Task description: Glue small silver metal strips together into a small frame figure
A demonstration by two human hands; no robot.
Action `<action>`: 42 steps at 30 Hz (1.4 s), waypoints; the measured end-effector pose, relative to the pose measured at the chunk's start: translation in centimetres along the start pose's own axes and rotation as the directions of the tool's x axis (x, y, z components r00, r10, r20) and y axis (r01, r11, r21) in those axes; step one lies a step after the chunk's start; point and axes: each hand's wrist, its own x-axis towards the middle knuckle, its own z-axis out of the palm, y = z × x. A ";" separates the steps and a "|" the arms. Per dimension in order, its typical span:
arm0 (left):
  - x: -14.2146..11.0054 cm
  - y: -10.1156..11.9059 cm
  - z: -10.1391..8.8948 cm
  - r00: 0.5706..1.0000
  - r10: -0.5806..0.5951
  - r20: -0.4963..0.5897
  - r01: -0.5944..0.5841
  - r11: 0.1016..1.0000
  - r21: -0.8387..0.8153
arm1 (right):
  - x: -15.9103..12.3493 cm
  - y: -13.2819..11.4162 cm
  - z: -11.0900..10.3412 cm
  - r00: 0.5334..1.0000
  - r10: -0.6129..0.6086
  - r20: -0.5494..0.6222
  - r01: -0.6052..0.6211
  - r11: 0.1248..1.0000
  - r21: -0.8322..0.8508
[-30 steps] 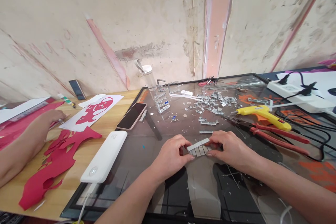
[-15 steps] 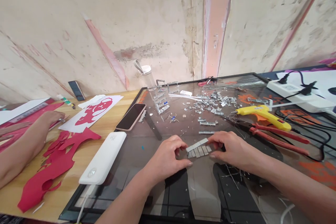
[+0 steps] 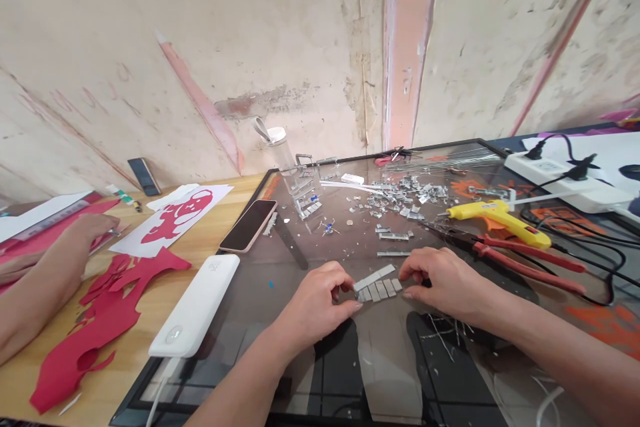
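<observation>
A small assembly of grey metal strips (image 3: 379,283), one long strip above a row of several short plates, lies on the dark glass tabletop between my hands. My left hand (image 3: 320,297) is at its left end, thumb and index finger apart; whether a fingertip touches the metal I cannot tell. My right hand (image 3: 440,280) is just off the right end, thumb and fingers apart with nothing between them. Beyond my hands are loose metal strips (image 3: 394,235) and a heap of small metal pieces (image 3: 413,193).
Red-handled pliers (image 3: 525,267) and a yellow glue gun (image 3: 500,219) lie to the right, near a white power strip (image 3: 565,180). On the left are a phone (image 3: 249,225), a white power bank (image 3: 195,307) and red paper cutouts (image 3: 90,333). Another person's hand (image 3: 97,227) works at far left.
My right fingers have come away from the right end of the metal assembly. My left thumb has drawn back slightly from it. The assembly now lies on the glass.
</observation>
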 end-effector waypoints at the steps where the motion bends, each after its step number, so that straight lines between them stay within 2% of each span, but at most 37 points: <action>1: 0.0 0.0 0.0 1.000 -0.001 -0.001 0.001 1.000 -0.003 | 0.0 0.0 0.1 1.000 -0.004 -0.005 0.004 1.000 0.006; 13: 0.1 0.4 -0.7 0.998 -0.066 0.011 0.067 0.996 -0.052 | 0.3 -0.1 0.7 0.997 -0.027 -0.068 0.032 0.997 0.072; 23: 0.3 0.1 -0.9 0.997 -0.071 0.040 0.074 0.994 -0.085 | 0.2 -0.2 0.6 0.997 -0.032 -0.072 0.037 0.997 0.071; 32: 0.1 -0.4 -1.1 0.995 -0.087 0.043 0.094 0.979 -0.179 | 0.2 0.0 0.3 0.998 -0.027 -0.052 0.029 0.998 0.051; 35: 0.0 -0.4 -1.6 0.996 -0.089 0.025 0.093 0.967 -0.235 | 0.1 0.4 -0.5 0.999 -0.014 -0.043 0.017 0.998 0.061; 38: -0.2 -0.3 -2.3 0.996 -0.086 -0.030 0.073 0.950 -0.304 | -0.3 1.3 -2.3 1.000 0.019 -0.020 -0.017 0.994 0.106; 42: -0.3 -0.4 -2.8 0.987 -0.075 -0.143 0.024 0.944 -0.329 | -1.4 2.7 -4.8 0.993 -0.022 0.116 0.011 0.995 0.097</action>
